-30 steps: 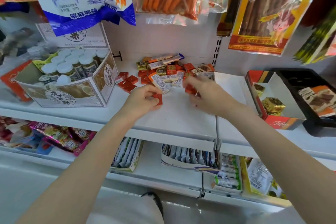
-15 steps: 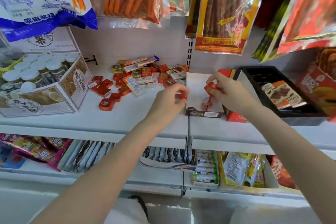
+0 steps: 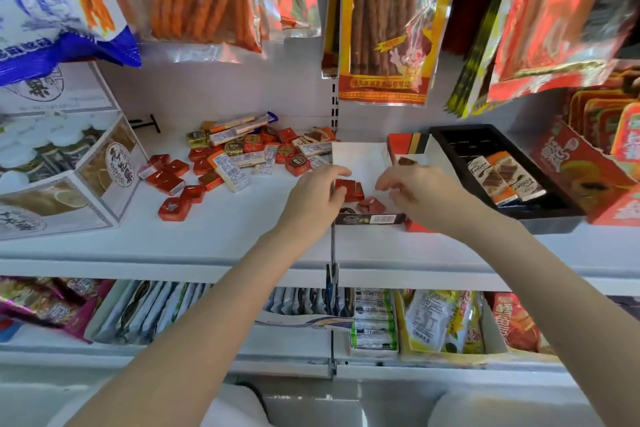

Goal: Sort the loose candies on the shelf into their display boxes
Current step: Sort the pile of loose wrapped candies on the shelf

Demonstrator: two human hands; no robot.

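Observation:
A pile of loose candies (image 3: 242, 156), red and gold squares plus white bars, lies on the white shelf (image 3: 242, 239), with more red square candies (image 3: 173, 184) scattered to its left. A white-lined display box (image 3: 360, 156) with a dark front edge stands right of the pile. My left hand (image 3: 315, 198) reaches over its left side and pinches a red candy (image 3: 343, 186) low inside the box, beside another red one. My right hand (image 3: 419, 189) hovers over the box's right side with loose fingers and holds nothing. A blurred red candy (image 3: 371, 204) lies below it.
A red display box (image 3: 408, 147) stands behind my right hand. Right of it a black tray (image 3: 460, 135) holds chocolate bars (image 3: 504, 180). A carton of white-lidded jars (image 3: 65, 166) stands at the left. Snack bags hang overhead. A metal divider (image 3: 333, 246) splits the shelf front.
Both hands moved from the loose pile to the white-lined box. My right hand let go of its red candies, which now lie in the box. My left hand lowered its candy inside.

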